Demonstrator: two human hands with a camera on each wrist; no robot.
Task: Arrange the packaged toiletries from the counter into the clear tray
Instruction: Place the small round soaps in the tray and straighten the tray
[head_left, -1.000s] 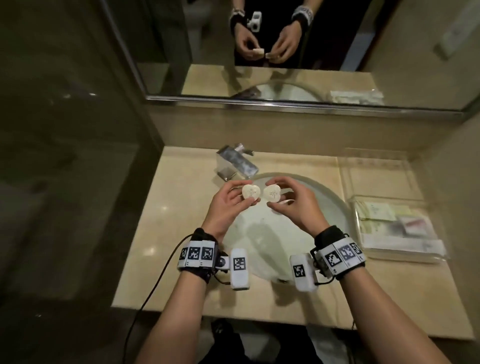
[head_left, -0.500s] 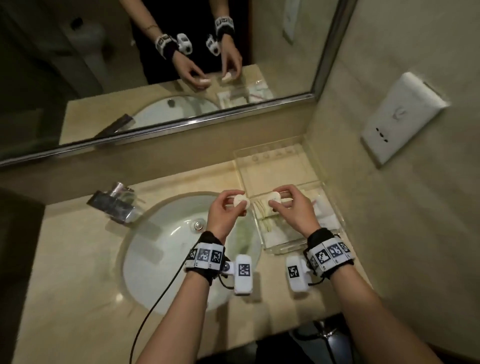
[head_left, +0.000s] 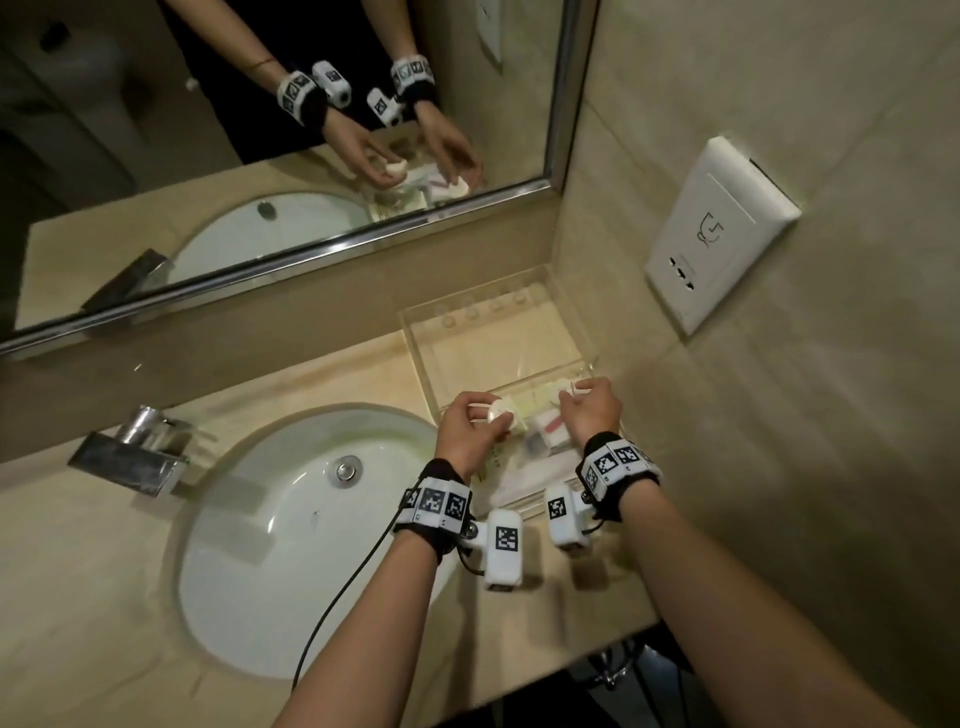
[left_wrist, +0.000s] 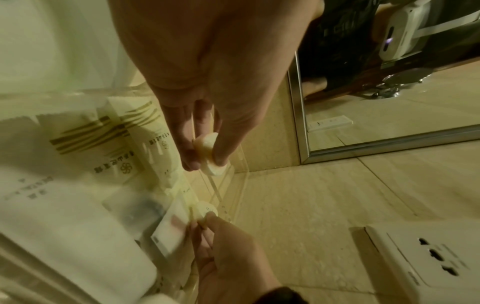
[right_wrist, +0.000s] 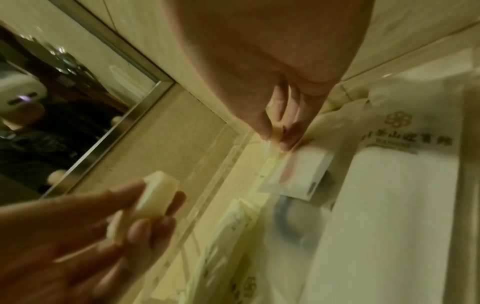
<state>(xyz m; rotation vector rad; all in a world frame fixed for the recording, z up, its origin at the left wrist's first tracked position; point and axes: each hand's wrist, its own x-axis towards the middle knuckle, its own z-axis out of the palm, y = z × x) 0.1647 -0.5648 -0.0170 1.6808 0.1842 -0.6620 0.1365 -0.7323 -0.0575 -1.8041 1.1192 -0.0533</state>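
- Left soap (head_left: 501, 414): a small round white wrapped piece, pinched between the thumb and fingertips of the left hand (head_left: 467, 434), right of centre in the head view, above the near-left edge of the clear tray (head_left: 582, 332).
- Right soap (head_left: 563, 388): a like piece, gripped at the fingertips of the right hand (head_left: 592, 410); it is low over the packets in the tray; whether it touches them cannot be told.
- Left wrist view: the left fingers (left_wrist: 191, 152) and thumb close on the soap (left_wrist: 206, 145); the other soap (left_wrist: 206, 209) shows lower in the frame at the tips of the right hand (left_wrist: 228, 257).
- Right wrist view: the right hand (right_wrist: 278, 131) has its fingers together on a pale piece, mostly hidden; the left soap (right_wrist: 155, 197) appears at lower left, blurred.
- Clear tray: stands in the tabletop's (head_left: 322, 384) far right corner against the wall; its far section shows a bare floor, its near section holds the packets.
- Packets (left_wrist: 103, 144): flat white sachets with gold stripes and printed emblems, and a small white box with a pink stripe (right_wrist: 303, 170) just below the right fingertips.
- Sink (head_left: 291, 545): oval white basin at centre left, with a metal drain (head_left: 347, 469) and a chrome tap (head_left: 132, 452) to its left.
- Mirror (head_left: 260, 130): fills the upper left and reflects both hands with their soaps.
- Wall socket (head_left: 719, 234): white plate at upper right.
- Wrist bands (head_left: 436, 506): black, with square printed markers and a white camera on each.
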